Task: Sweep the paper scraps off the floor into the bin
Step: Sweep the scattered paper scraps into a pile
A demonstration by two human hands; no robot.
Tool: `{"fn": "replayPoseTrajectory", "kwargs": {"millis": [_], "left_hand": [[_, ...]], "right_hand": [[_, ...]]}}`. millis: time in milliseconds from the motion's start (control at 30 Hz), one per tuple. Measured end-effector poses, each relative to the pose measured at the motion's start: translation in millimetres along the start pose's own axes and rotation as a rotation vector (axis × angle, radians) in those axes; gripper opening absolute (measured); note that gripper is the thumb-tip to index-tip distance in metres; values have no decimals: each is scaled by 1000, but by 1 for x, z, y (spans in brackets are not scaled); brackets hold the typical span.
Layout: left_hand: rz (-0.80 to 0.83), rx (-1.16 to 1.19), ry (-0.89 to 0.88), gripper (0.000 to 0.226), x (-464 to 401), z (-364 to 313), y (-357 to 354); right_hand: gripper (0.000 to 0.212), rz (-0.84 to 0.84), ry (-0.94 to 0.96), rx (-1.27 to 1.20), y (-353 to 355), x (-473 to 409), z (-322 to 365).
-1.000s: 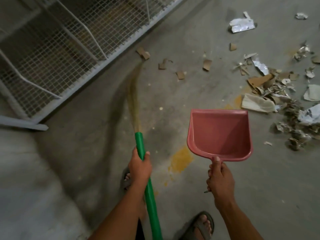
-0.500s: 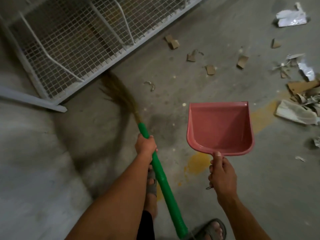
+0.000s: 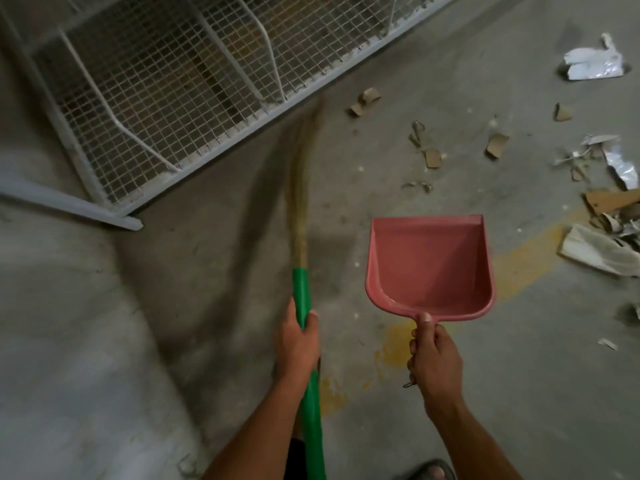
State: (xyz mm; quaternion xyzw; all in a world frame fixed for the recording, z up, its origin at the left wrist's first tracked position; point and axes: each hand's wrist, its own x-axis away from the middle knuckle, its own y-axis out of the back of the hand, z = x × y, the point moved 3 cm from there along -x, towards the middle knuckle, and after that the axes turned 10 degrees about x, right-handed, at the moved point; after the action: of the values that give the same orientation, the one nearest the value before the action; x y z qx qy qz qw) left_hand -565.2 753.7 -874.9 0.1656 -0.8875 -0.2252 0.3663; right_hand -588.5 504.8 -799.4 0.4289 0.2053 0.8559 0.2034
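Early days, by the look of it — the pan (image 3: 429,263) is empty and no bin shows. Scraps (image 3: 433,157) lie scattered on the floor (image 3: 519,375) ahead and right, well apart from both hands. Left hand (image 3: 298,344) fingers wrap the broom (image 3: 302,296); right hand (image 3: 434,358) grips the pan's handle — thumb on top.

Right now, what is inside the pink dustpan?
The dustpan, held by the right hand, shows only its bare pink bottom, with no scraps in it. The floor directly beneath it is covered and cannot be seen.
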Motion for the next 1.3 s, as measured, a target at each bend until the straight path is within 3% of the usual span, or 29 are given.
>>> {"fn": "replayPoseTrajectory", "kwargs": {"millis": [233,367,433,533,867,1033,1300], "left_hand": [[-354,38,202,55,-44,65,76],[-406,41,401,51,-97,109,97],[-328,23,449,38,-95,76,101],[-245,-11,386,25,-97,26,92],[171,-385,-3,39,-143,-109,-28],[337,-495,-139,30,-153,-166,-93],[638,-699,-382,51,-133,-194,-140]], "right_hand": [[54,80,60,10,-40,18,16],[51,138,59,-6,-56,29,15],[52,148,63,-3,-60,32,12],[55,137,41,4,-59,34,7],[52,5,-85,-138,-24,6,5],[52,-84,-123,-192,-10,-18,19],[52,-165,-165,-257,-7,-32,46]]}}
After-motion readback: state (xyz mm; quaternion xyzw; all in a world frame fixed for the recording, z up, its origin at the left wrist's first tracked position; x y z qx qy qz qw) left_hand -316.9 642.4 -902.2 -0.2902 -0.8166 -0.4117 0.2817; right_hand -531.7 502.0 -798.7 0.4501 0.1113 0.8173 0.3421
